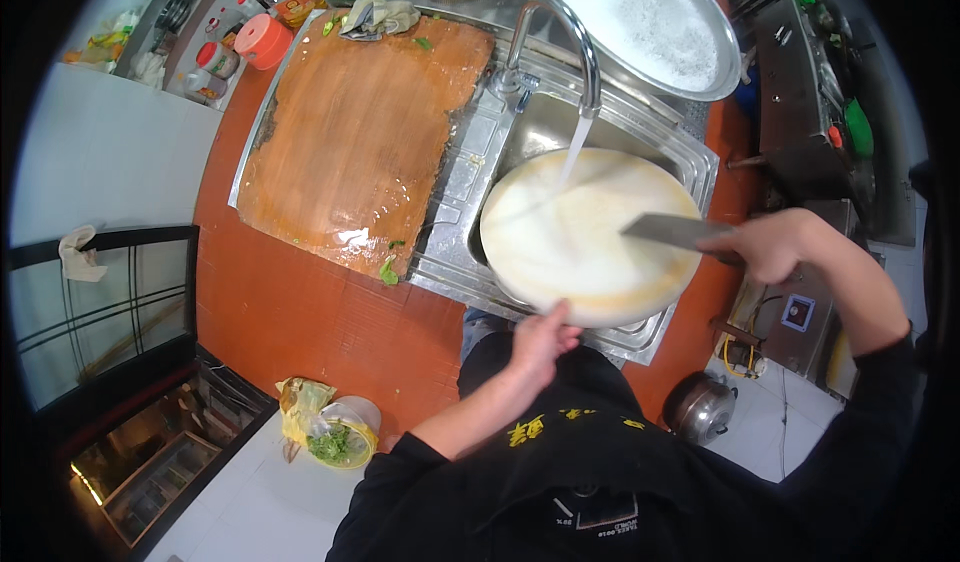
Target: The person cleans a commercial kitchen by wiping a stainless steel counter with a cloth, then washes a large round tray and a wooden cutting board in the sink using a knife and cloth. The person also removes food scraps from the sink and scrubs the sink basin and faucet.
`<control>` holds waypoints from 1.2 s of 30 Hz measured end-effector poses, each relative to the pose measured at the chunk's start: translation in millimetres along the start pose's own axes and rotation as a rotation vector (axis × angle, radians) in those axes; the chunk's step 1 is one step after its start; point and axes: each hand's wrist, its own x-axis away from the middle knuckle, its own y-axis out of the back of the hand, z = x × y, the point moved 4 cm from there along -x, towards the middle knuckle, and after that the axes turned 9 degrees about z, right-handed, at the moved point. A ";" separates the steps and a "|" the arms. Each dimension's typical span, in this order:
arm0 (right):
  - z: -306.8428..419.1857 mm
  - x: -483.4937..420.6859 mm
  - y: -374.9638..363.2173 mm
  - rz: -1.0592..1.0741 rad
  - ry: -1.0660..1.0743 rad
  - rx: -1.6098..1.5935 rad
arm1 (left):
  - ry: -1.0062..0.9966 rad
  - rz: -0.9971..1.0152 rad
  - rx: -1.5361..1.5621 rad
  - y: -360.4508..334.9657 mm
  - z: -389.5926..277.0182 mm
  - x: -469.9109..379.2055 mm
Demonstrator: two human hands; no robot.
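Note:
A thick round white cutting board (592, 239) with yellowish edges rests tilted over the steel sink (544, 123). My left hand (546, 337) grips its near rim. In my right hand (772, 245) is a cleaver (667, 230), its blade over the right part of the board; motion blurs it, so I cannot tell whether it touches. Water (576, 146) runs from the curved chrome faucet (589, 59) onto the board's upper part.
Left of the sink lies a wet wooden board (352, 142) with a rag (379, 18) and leaf scraps. Behind stands a large metal basin (652, 22) of foamy white contents. On the floor are a lidded pot (699, 408) and a bin with greens (334, 442).

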 end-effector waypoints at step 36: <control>73.3 -179.7 90.2 -0.230 0.110 -0.188 | -0.027 0.036 0.076 -21.4 29.7 7.6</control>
